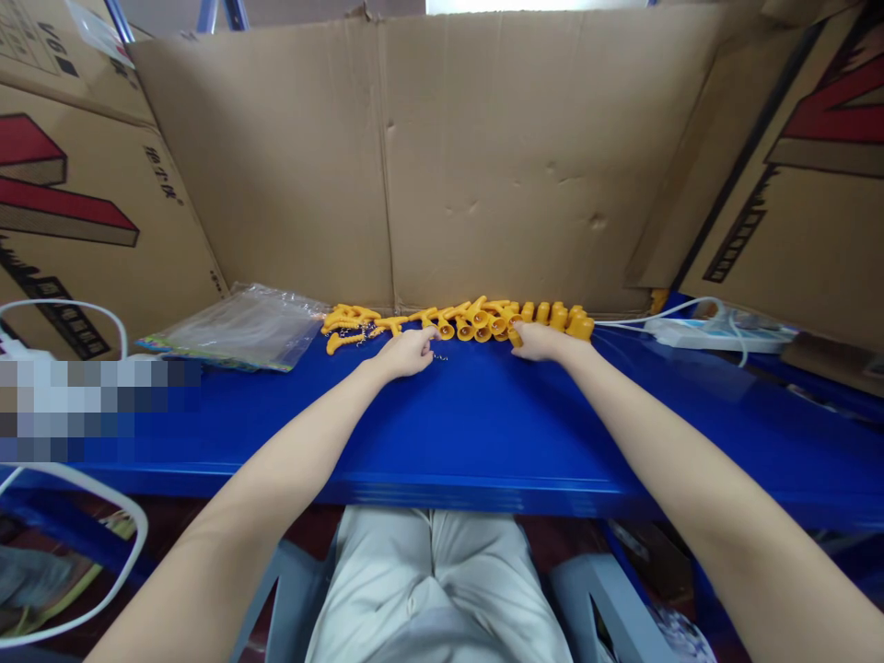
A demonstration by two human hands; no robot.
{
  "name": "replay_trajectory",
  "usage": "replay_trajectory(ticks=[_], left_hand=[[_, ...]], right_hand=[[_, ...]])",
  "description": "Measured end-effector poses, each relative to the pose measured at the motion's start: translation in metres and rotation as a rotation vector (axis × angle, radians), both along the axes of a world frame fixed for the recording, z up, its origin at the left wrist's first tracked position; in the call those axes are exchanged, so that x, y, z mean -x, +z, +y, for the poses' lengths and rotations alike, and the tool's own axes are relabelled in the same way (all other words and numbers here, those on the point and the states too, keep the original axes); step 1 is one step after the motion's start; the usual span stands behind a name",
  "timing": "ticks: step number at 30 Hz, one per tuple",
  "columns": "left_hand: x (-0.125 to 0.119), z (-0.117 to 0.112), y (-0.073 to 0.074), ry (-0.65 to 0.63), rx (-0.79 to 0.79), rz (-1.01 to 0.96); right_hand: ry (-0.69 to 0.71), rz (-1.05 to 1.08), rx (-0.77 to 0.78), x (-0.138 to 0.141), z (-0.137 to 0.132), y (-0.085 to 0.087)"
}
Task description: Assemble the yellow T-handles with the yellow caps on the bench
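A row of yellow plastic pieces lies along the back of the blue table. In its middle are flared, hollow cups, several with their open ends facing me. My right hand is closed on a yellow cup-shaped piece at the row's front edge. Left of the cups, my left hand has its fingers curled in beside the row; what they hold, if anything, is hidden. A short, thin dark chain or spring lies by its fingertips. Farther left are slim, hook-shaped yellow pieces with small chain-like bits among them.
Clear plastic bags lie left of the row. A cardboard panel stands behind it, with printed boxes on both sides. At right sits a white power strip with cables. The blue table's front edge runs above my lap.
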State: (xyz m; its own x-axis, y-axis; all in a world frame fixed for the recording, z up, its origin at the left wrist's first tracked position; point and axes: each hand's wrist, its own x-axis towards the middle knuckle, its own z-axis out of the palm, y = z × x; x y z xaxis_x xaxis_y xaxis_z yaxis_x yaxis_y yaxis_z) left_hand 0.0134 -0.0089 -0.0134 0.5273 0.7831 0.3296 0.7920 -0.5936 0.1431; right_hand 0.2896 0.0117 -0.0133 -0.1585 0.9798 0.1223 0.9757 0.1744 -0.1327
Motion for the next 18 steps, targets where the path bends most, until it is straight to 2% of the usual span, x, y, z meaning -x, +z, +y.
replay_trajectory(ticks=[4, 8, 12, 18], left_hand=[[0.012, 0.005, 0.008, 0.11, -0.064, 0.029], [0.025, 0.014, 0.009, 0.234, -0.023, 0.23], [0.031, 0.021, 0.004, 0.246, 0.11, 0.359], [0.032, 0.022, 0.005, 0.176, 0.077, 0.317]], right_hand=[[0.048, -0.013, 0.034, 0.008, -0.006, 0.006], [0.083, -0.102, 0.024, 0.023, -0.018, 0.015], [0.125, -0.145, 0.005, 0.041, -0.032, 0.021], [0.247, -0.114, -0.083, 0.057, -0.034, 0.012]])
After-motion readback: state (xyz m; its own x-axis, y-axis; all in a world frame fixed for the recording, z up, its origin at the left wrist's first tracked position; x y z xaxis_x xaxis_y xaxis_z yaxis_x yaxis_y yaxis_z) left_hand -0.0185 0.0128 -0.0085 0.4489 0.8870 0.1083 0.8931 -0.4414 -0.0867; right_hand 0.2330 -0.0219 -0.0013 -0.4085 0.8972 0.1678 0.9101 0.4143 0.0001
